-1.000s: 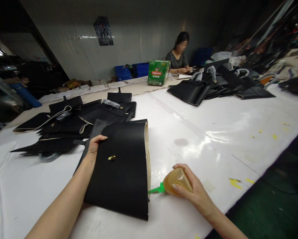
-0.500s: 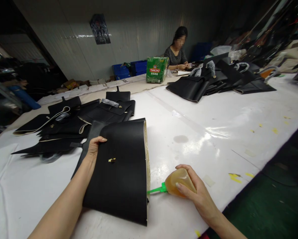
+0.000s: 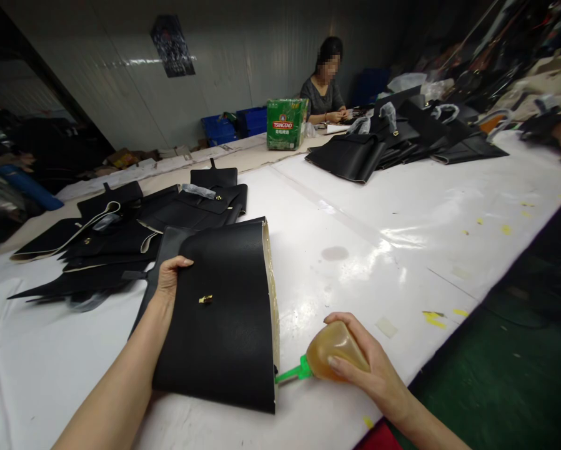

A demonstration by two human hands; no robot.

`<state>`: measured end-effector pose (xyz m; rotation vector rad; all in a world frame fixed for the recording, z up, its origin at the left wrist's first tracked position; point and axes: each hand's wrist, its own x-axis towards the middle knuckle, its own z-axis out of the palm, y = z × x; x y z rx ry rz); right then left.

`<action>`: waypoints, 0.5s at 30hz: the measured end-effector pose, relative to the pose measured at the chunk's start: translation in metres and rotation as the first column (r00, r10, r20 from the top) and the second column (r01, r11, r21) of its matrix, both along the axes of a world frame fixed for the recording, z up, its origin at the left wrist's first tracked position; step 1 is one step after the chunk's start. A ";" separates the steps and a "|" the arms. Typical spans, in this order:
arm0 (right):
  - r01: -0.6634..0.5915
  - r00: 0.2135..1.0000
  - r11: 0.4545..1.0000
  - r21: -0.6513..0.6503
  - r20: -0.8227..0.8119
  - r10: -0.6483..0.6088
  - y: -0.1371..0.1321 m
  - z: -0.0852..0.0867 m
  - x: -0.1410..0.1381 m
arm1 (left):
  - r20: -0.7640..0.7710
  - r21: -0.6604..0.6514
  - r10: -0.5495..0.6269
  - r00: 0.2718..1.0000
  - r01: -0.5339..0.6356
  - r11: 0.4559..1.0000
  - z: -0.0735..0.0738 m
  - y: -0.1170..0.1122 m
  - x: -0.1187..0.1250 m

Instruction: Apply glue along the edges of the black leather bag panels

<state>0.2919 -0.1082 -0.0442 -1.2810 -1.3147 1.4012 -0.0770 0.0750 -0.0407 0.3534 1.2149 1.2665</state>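
The left hand's (image 3: 168, 278) fingers (image 3: 183, 260) curl over the 10 o'clock edge of the curved black leather panel (image 3: 224, 331) on the white bench (image 3: 402, 212), while the right hand's (image 3: 369, 375) fingers (image 3: 343, 364) clamp an amber squeeze bottle (image 3: 330, 353), its green nozzle (image 3: 290, 374) touching the panel's 4 o'clock edge.

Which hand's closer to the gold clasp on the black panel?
Left. The left hand holds the panel just left of the clasp; the right hand holds the squeeze bottle beyond its right edge.
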 end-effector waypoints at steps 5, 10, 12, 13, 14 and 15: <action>0.068 0.996 0.998 -0.013 -0.052 -0.068 0.001 0.000 0.005 | -0.012 0.003 0.003 1.000 -0.003 1.000 0.000 0.001 -0.002; 0.141 0.980 0.989 -0.047 -0.138 -0.146 0.003 -0.003 0.006 | -0.013 -0.005 -0.022 1.000 0.022 1.000 0.002 -0.002 -0.003; 0.165 0.982 0.986 -0.030 -0.086 -0.167 0.005 -0.004 0.004 | -0.022 -0.001 -0.022 1.000 0.022 1.000 0.002 -0.002 -0.004; 0.158 0.986 0.987 -0.026 -0.054 -0.159 0.005 -0.004 0.003 | -0.030 -0.001 -0.022 0.999 0.022 1.000 0.001 -0.002 -0.005; 0.143 0.989 0.989 -0.027 -0.031 -0.144 0.005 -0.004 0.003 | -0.039 -0.002 -0.022 0.999 0.022 1.000 -0.001 -0.001 -0.007; 0.121 0.992 0.992 -0.032 -0.023 -0.122 0.004 -0.003 0.003 | -0.052 0.005 -0.021 0.998 0.022 1.000 -0.002 0.000 -0.008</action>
